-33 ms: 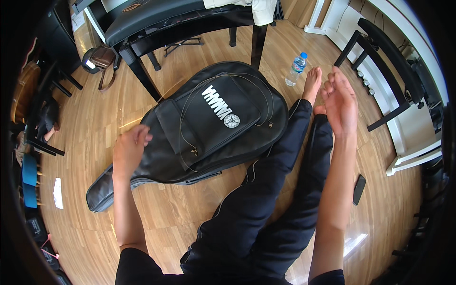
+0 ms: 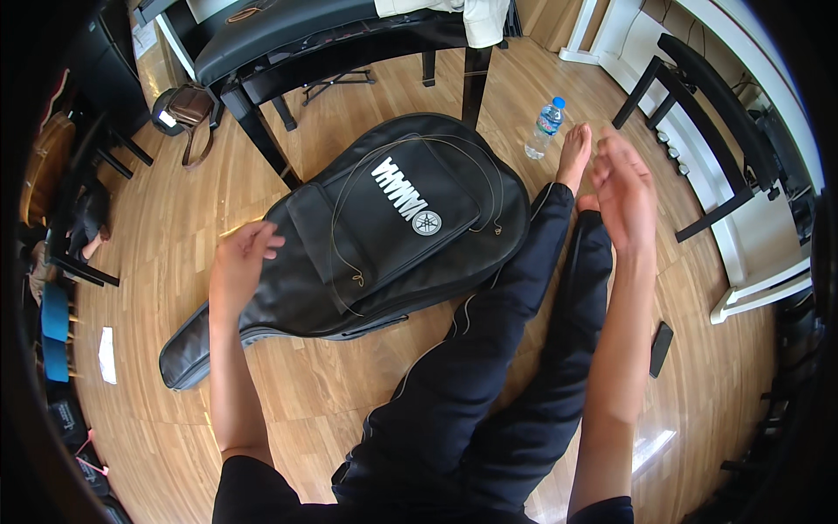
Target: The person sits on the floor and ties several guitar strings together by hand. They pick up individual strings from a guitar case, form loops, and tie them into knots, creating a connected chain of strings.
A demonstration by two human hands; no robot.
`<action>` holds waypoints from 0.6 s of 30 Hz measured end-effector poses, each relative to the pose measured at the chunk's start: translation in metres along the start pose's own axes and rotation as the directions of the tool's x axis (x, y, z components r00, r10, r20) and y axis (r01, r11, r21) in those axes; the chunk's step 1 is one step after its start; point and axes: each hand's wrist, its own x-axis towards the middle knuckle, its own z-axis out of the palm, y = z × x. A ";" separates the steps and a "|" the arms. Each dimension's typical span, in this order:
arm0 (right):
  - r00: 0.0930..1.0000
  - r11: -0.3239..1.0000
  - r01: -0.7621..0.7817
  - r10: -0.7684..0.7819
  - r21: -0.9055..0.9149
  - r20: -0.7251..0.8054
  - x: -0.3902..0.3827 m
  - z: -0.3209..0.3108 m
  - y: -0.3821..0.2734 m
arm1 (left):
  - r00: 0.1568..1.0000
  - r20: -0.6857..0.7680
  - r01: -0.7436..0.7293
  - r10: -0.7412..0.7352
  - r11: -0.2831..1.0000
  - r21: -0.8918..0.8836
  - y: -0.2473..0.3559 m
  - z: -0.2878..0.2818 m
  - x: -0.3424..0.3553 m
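A black guitar gig bag (image 2: 297, 301) with a light printed logo lies flat on the wooden floor in front of my legs, its narrow neck end toward the lower left. Loosely looped across its front pocket is a thin, gold-coloured wire like a guitar string (image 2: 358, 279), with small curls at its ends. My left hand (image 2: 247, 266) hovers above the bag's neck side, fingers loosely bent and apart, nothing visible in it. Raised over my feet is my right hand (image 2: 624, 196), palm turned inward and fingers loosely curved apart, with nothing seen in it.
A clear water bottle (image 2: 546, 128) with a blue cap stands beyond my feet. A black padded bench (image 2: 340, 57) rises behind the bag. At right are a dark phone (image 2: 661, 349) and another black bench (image 2: 720, 113). A brown bag (image 2: 189, 105) lies far left; white paper (image 2: 106, 355) is nearer.
My left hand has risen slightly and its fingers are a little more spread. The fingertips of my right hand have shifted slightly left and down. The gig bag and wire stay put.
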 end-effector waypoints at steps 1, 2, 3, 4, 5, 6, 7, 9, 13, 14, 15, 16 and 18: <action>0.996 0.993 -0.086 0.086 -0.081 -0.001 -0.004 0.002 0.000 | 0.999 0.023 0.043 -0.039 0.984 -0.173 -0.002 0.002 0.009; 0.987 0.969 -0.159 0.163 -0.189 0.007 -0.008 0.003 0.002 | 0.996 0.052 0.088 -0.075 0.937 -0.339 -0.003 0.004 0.016; 0.971 0.928 -0.227 0.240 -0.294 0.009 -0.011 0.003 0.007 | 0.985 0.120 0.163 -0.121 0.872 -0.462 -0.003 0.007 0.021; 0.949 0.869 -0.290 0.315 -0.400 -0.005 -0.014 0.002 0.013 | 0.980 0.155 0.187 -0.121 0.820 -0.541 0.000 0.016 0.027; 0.951 0.856 -0.279 0.308 -0.435 -0.002 -0.018 0.005 0.022 | 0.975 0.185 0.213 -0.124 0.763 -0.611 0.002 0.024 0.031; 0.944 0.845 -0.299 0.330 -0.444 -0.008 -0.020 0.006 0.029 | 0.969 0.213 0.238 -0.125 0.699 -0.675 0.004 0.032 0.035; 0.935 0.866 -0.337 0.355 -0.371 -0.020 -0.021 0.006 0.039 | 0.960 0.255 0.267 -0.117 0.654 -0.708 0.003 0.040 0.041; 0.917 0.872 -0.390 0.398 -0.295 -0.035 -0.019 0.003 0.062 | 0.952 0.285 0.287 -0.109 0.631 -0.721 0.006 0.056 0.050; 0.913 0.847 -0.404 0.395 -0.344 -0.099 -0.016 0.001 0.101 | 0.946 0.308 0.288 -0.098 0.688 -0.666 0.017 0.084 0.064; 0.918 0.842 -0.394 0.377 -0.369 -0.120 -0.015 0.001 0.108 | 0.947 0.305 0.281 -0.098 0.712 -0.643 0.017 0.090 0.067; 0.916 0.844 -0.400 0.375 -0.356 -0.141 -0.013 0.001 0.114 | 0.960 0.268 0.244 -0.087 0.732 -0.636 0.015 0.096 0.071; 0.923 0.831 -0.384 0.352 -0.403 -0.154 -0.012 -0.001 0.121 | 0.962 0.259 0.230 -0.082 0.755 -0.614 0.011 0.102 0.077; 0.937 0.795 -0.350 0.304 -0.495 -0.175 -0.009 -0.005 0.136 | 0.967 0.242 0.202 -0.072 0.796 -0.570 0.003 0.113 0.086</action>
